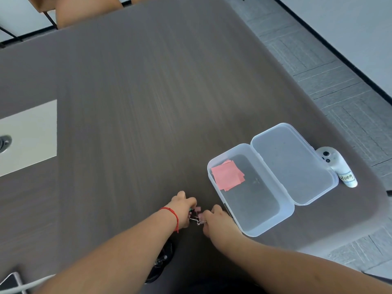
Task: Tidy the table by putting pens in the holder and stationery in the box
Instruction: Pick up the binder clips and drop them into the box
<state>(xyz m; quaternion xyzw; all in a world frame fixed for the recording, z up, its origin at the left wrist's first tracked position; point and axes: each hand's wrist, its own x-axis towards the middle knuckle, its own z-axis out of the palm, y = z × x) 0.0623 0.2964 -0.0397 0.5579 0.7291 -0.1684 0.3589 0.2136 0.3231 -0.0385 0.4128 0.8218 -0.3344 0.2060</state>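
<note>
A small heap of binder clips [197, 215], pink and green with silver handles, lies on the dark table between my two hands. My left hand [183, 209], with a red string at the wrist, curls around the clips from the left. My right hand [216, 222] closes on them from the right. Just to the right stands an open clear plastic box [263, 221] with its lid [292, 166] folded back. Pink sticky notes [228, 175] lie in the box's far corner. A dark pen holder [163, 259] shows partly under my left forearm.
A white controller [337, 166] with a handwritten label lies beside the lid near the table's right edge. A metal panel [27, 139] is set into the table at left. A phone corner and white cable [12, 283] sit at bottom left. A chair stands at the far edge.
</note>
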